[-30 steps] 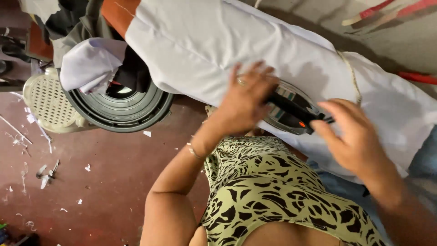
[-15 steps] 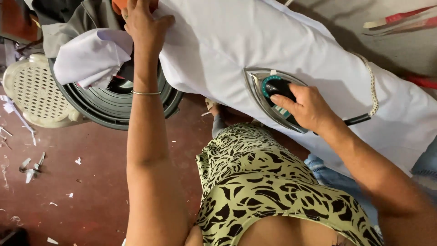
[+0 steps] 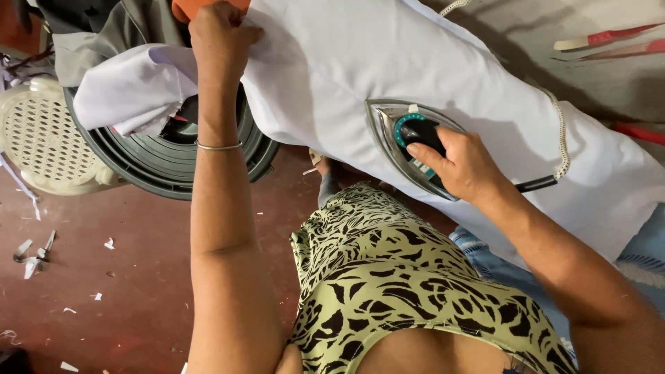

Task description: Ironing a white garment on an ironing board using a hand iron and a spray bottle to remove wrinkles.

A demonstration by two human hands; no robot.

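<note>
Directly below the camera, a person in a green and black patterned garment is leaning over a white cloth that is lying spread across a raised surface and running from upper left to lower right. Their right hand is resting on an electric iron, fingers curled closed around its dark handle, with the index finger lying near a teal dial on top. That iron is sitting flat on the cloth near its middle, its pointed silver soleplate aiming toward the upper left, and a black cord is trailing away from behind the wrist. Their left hand is reaching far out to the cloth's upper left edge, fingers bent and pressing down on the fabric; whether they are pinching a fold cannot be told. A thin metal bangle is circling that forearm. Under the left arm, a loose end of the cloth is hanging over a round dark grey basin, and a pale perforated plastic basket is standing just beside it. Small white scraps are lying scattered on the dark red floor. Blue denim is showing at the lower right.
</note>
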